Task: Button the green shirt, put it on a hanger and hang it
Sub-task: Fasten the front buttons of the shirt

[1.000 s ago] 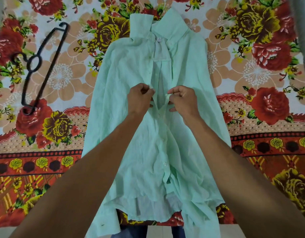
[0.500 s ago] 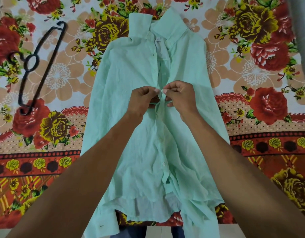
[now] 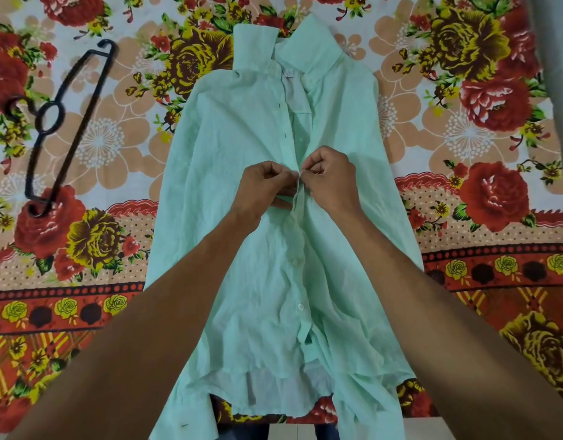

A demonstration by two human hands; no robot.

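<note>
The pale green shirt (image 3: 229,154) lies flat on its back, collar at the far end and hem toward me. Its lower front is closed with white buttons; the placket above my hands stands apart. My left hand (image 3: 264,188) pinches the left front edge at mid-chest. My right hand (image 3: 331,179) pinches the right front edge against it, fingertips meeting at the placket. The button under my fingers is hidden. A black hanger (image 3: 64,122) rests far left on the cloth, apart from the shirt.
A floral bedsheet (image 3: 464,138) in red, yellow and peach covers the surface under everything. Its near edge runs along the bottom of the view. A grey vertical surface (image 3: 559,74) shows at the far right.
My two hands have come together at the placket, closing the gap in the shirt front that showed one second ago. The hanger has not moved.
</note>
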